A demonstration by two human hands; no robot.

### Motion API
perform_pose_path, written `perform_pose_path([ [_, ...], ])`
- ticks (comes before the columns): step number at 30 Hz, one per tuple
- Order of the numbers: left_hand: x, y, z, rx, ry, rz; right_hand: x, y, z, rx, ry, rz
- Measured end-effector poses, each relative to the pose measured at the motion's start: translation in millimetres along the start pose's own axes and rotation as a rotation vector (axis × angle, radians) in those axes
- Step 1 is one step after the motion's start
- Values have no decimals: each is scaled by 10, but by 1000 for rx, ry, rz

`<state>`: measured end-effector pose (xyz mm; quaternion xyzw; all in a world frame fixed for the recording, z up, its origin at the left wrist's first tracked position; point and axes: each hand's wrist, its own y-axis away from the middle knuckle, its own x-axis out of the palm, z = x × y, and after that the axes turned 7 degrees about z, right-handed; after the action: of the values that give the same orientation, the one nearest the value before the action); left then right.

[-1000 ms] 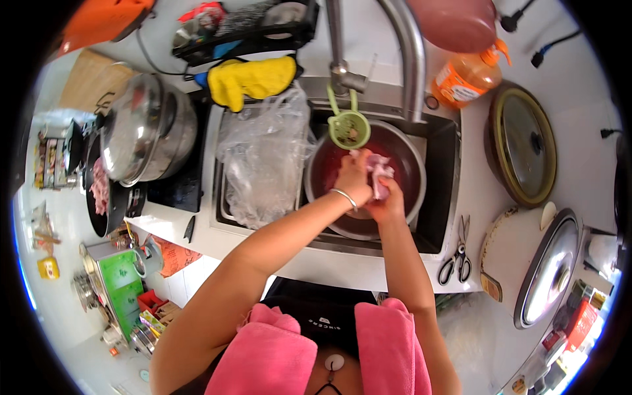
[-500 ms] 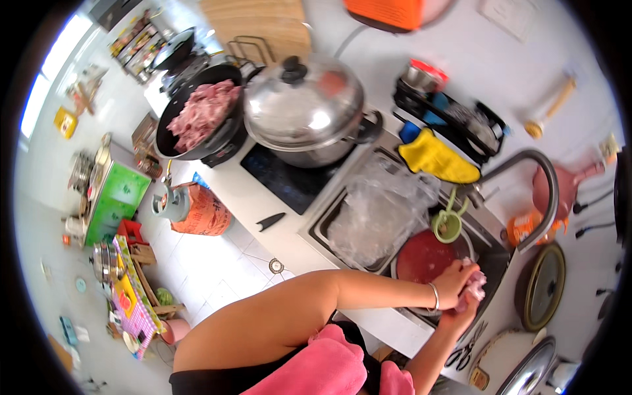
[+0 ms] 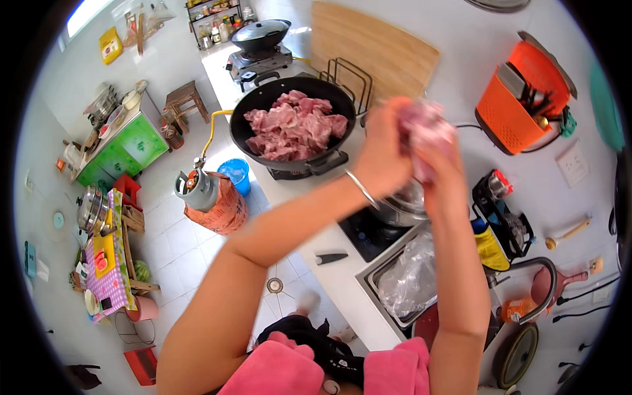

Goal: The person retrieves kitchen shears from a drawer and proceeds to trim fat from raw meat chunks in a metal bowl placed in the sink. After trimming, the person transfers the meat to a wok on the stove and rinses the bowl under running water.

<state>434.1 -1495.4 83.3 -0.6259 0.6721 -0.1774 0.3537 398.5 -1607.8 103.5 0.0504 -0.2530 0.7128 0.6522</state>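
Observation:
Both my hands are raised over the counter, closed round a clump of raw meat [image 3: 426, 128]. My left hand [image 3: 387, 153], with a bracelet at its wrist, grips the clump from the left. From the right, my right hand [image 3: 442, 172] presses against it; motion smears the fingers. Left of my hands stands a black wok [image 3: 329, 160] heaped with raw meat pieces [image 3: 296, 122]. Below them, a steel pot [image 3: 399, 209] is mostly hidden by my hands and arms. The basin of reddish liquid [image 3: 426, 324] in the sink is partly covered by my right forearm.
A knife [image 3: 330, 258] lies near the counter's front edge. Clear plastic bags [image 3: 408, 276] cover part of the sink. The curved faucet [image 3: 550, 280] and an orange utensil holder [image 3: 503, 105] are at right. A wooden board [image 3: 368, 49] leans behind the wok; a gas cylinder [image 3: 201, 194] stands on the floor.
Both hands have lifted the meat from above the basin in the sink and carried it left and away from me, toward the wok. The view has turned left with them.

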Motion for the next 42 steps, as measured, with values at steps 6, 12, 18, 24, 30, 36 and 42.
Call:
perform_pose_path([
  [6, -1692, -61, 1768, -140, -136, 26, 854, -1182, -1516, 441, -107, 109],
  [12, -2518, 324, 2532, -264, -466, 338, 620, -1847, -2407, 548, -148, 199],
  [18, -2495, -93, 2079, -252, -327, 418, 640, -1952, -1667, 481, 287, 13],
  [24, -1925, -23, 1696, -114, -400, 460, 323, -1209, -1594, -48, 910, -88],
  [30, -622, 640, 498, 116, -129, 580, -989, 1027, -874, 80, 268, -288],
  [36, 864, 1808, -135, 35, 289, 1052, -3440, 3769, -888, 774, 1240, -749],
  [42, 2398, 3265, -298, -520, 321, 1357, -4501, 5090, -682, 1057, 1501, -1034],
])
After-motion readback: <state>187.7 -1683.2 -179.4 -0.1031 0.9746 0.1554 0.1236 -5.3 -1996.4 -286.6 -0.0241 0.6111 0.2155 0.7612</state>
